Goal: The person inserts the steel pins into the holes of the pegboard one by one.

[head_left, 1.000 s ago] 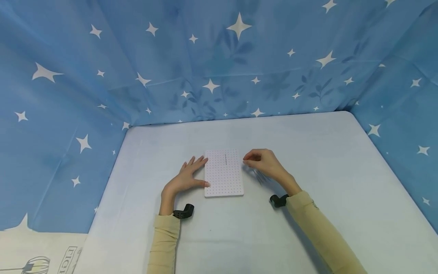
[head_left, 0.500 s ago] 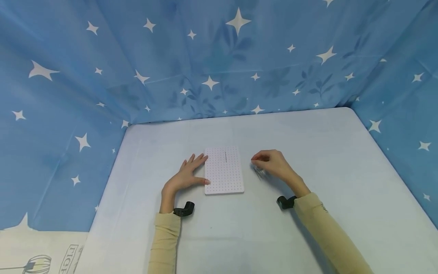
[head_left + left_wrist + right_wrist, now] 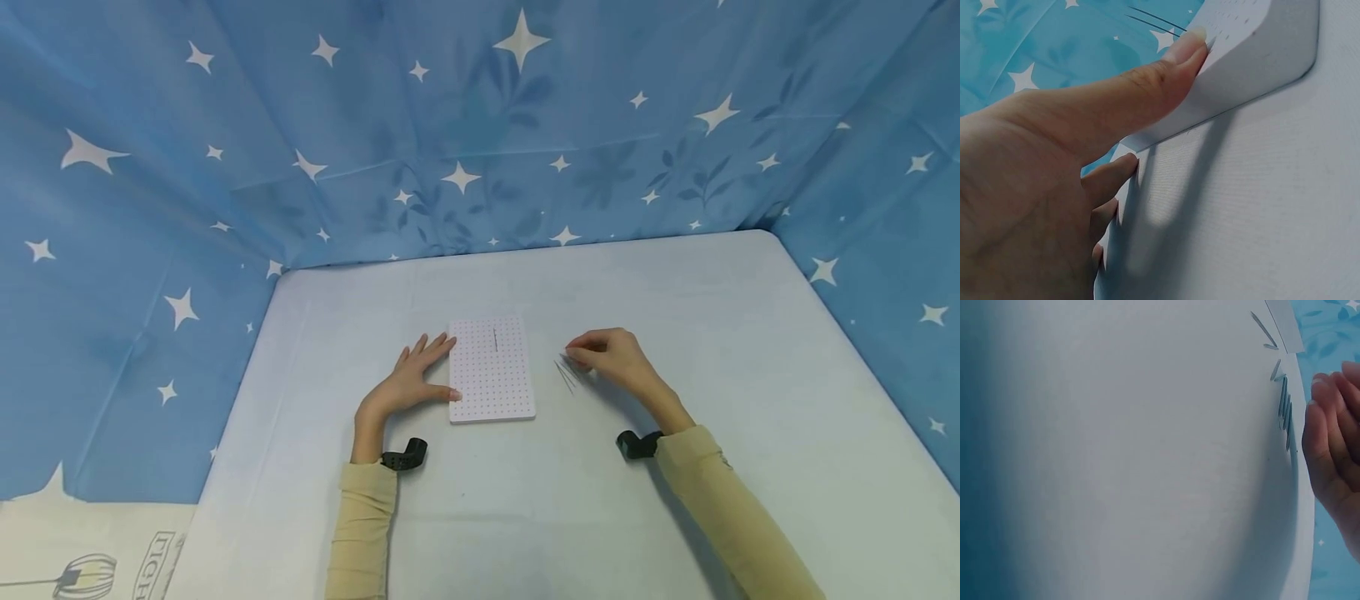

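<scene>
A white pegboard (image 3: pixel 491 379) with rows of small holes lies on the table. Near its far end, a thin dark pin (image 3: pixel 495 340) stands up from it; the left wrist view shows two such pins (image 3: pixel 1154 20). My left hand (image 3: pixel 405 385) is spread along the board's left side, thumb and fingertips touching its edge. Several thin metal pins (image 3: pixel 566 377) lie loose to the right of the board. Over them is my right hand (image 3: pixel 618 360), thumb and fingertips close together. In the right wrist view, nothing shows between those fingers, and the loose pins (image 3: pixel 1285 412) lie beside them.
A white-covered table (image 3: pixel 480 533) carries everything. Blue curtain (image 3: pixel 480 125) with white stars borders its back and sides. Each wrist wears a black camera, one on the left (image 3: pixel 405 455) and one on the right (image 3: pixel 637 445). Printed cloth (image 3: pixel 90 550) shows at the lower left.
My right hand has moved right, away from the board's edge, so more of the loose pins show. My left hand stays at the board. The head view has shifted slightly.
</scene>
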A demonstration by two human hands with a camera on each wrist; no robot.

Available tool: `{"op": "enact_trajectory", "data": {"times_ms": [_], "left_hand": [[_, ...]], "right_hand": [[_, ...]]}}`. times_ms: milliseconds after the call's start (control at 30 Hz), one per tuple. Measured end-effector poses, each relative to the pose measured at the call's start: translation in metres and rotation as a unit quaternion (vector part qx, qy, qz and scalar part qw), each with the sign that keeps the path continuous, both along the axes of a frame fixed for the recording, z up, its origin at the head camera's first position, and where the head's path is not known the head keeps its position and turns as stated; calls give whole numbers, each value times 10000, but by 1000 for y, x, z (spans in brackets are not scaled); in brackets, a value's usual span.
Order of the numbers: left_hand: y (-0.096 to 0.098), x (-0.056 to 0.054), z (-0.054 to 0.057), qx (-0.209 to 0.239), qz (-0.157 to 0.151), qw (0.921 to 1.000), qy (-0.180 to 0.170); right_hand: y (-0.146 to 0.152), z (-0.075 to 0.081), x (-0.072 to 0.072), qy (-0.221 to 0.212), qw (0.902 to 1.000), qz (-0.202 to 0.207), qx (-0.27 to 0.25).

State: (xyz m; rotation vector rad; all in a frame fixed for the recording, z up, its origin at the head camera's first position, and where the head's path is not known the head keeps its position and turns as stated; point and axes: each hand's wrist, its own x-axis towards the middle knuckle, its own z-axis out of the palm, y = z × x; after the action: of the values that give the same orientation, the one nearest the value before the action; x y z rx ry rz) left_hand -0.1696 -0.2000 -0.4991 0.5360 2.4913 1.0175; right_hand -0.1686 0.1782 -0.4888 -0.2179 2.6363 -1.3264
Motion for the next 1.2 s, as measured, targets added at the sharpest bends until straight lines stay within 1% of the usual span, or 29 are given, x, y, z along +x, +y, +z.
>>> {"op": "enact_trajectory", "data": {"times_ms": [133, 367, 600, 733, 967, 1200], "left_hand": [[0, -1, -1, -35, 25, 10000, -19], [0, -2, -3, -28, 57, 10000, 9], [0, -2, -4, -63, 41, 10000, 9], [-1, -2, -4, -28, 52, 10000, -26], [2, -1, -4, 29, 11, 10000, -37], [2, -1, -3, 3, 26, 10000, -31]], "right_hand": [[4, -1, 1, 86, 9999, -12, 85], [9, -7, 2, 410, 9980, -84, 472], [10, -11, 2, 712, 9929, 70, 951], [8, -10, 2, 786, 9916, 128, 1020], [7, -8, 0, 824, 9893, 66, 1203], [4, -8, -5, 1068, 9824, 362, 1486]]}}
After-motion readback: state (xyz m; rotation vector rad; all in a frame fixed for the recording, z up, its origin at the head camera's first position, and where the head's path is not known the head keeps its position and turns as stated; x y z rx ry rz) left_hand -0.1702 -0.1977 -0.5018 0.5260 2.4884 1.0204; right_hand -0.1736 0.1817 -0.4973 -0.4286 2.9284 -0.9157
